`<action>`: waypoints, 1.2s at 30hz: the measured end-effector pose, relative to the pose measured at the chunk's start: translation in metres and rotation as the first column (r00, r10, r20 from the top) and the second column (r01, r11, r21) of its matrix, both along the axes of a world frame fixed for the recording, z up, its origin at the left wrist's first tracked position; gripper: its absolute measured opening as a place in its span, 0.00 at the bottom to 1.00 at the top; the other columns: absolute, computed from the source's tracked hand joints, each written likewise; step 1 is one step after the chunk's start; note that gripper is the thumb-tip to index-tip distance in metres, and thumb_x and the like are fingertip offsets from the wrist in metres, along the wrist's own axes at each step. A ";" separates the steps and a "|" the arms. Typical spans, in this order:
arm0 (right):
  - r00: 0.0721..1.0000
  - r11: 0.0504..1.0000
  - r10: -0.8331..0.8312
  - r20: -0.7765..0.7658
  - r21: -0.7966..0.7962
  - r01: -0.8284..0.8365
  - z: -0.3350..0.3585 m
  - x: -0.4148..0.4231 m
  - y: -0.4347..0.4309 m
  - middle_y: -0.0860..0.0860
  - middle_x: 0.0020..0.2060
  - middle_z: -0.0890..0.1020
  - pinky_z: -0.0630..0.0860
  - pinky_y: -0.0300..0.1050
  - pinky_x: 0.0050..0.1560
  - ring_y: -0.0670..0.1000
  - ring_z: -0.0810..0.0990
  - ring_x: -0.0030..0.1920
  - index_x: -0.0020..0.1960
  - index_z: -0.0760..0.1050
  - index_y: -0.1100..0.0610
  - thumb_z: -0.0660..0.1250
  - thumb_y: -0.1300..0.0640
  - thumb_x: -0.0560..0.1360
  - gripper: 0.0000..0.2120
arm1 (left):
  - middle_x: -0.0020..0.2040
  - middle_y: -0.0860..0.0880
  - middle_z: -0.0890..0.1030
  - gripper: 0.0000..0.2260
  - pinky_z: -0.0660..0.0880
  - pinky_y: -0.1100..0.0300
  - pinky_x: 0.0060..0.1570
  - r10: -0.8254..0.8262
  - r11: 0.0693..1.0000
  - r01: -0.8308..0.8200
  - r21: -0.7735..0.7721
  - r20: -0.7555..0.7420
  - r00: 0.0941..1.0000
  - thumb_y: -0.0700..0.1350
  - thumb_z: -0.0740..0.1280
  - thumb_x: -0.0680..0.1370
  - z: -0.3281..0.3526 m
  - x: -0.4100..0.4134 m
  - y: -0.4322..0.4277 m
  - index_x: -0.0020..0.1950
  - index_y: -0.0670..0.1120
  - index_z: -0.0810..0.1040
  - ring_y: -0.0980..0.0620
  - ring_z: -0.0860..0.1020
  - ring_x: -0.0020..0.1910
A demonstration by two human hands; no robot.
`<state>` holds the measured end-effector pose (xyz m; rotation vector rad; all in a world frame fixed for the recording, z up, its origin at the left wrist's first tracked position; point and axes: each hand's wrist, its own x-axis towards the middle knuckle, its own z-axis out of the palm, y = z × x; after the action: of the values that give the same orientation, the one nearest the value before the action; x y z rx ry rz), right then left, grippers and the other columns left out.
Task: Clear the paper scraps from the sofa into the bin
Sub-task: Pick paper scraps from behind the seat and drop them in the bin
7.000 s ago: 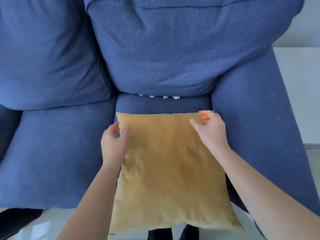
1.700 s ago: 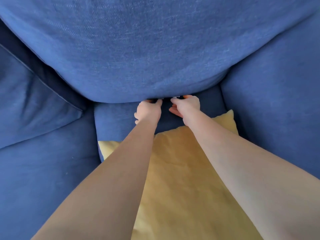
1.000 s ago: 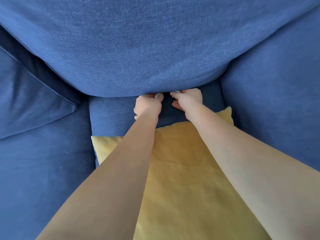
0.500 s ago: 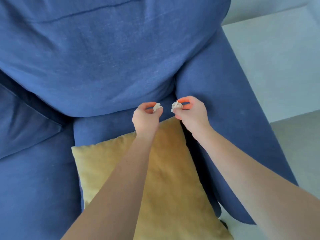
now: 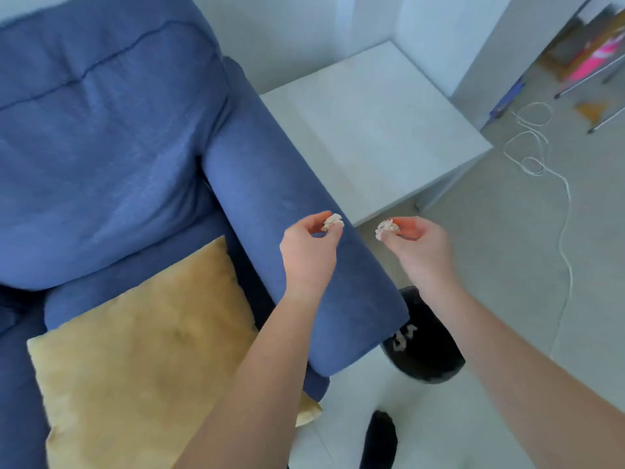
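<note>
My left hand [image 5: 309,252] pinches a crumpled white paper scrap [image 5: 332,221] above the blue sofa's right armrest [image 5: 287,211]. My right hand [image 5: 419,247] pinches a second paper scrap [image 5: 386,229] just past the armrest, over the floor. A black bin [image 5: 426,353] stands on the floor below the armrest's front end, partly hidden by my right forearm. White scraps [image 5: 404,336] lie inside it. Both hands are higher in the frame than the bin.
A mustard yellow cushion [image 5: 145,350] lies on the sofa seat at lower left. A white side table [image 5: 365,130] stands beyond the armrest. A white cable [image 5: 554,170] loops across the floor at right. A dark object [image 5: 380,438] sits at the bottom edge.
Both hands drew the scraps out from under the back cushion and carried them right, past the armrest. The view swung right, so the bin and side table now show.
</note>
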<state>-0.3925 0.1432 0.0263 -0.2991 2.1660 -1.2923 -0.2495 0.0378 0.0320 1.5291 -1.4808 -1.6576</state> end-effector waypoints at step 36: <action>0.972 0.918 -0.124 0.198 0.394 0.037 -0.135 -0.066 0.213 0.52 0.59 0.86 0.82 0.60 0.65 0.63 0.87 0.58 0.66 0.83 0.52 0.73 0.58 0.75 0.19 | 0.65 0.50 0.84 0.18 0.75 0.60 0.56 -0.505 0.859 0.429 0.278 0.328 0.798 0.48 0.67 0.84 -0.103 -0.096 0.210 0.74 0.48 0.79 0.53 0.80 0.59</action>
<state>-0.4580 0.3565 -0.1084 0.0926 2.1981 -0.8593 -0.3454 0.2481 -0.0705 1.7779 -2.1121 -1.8840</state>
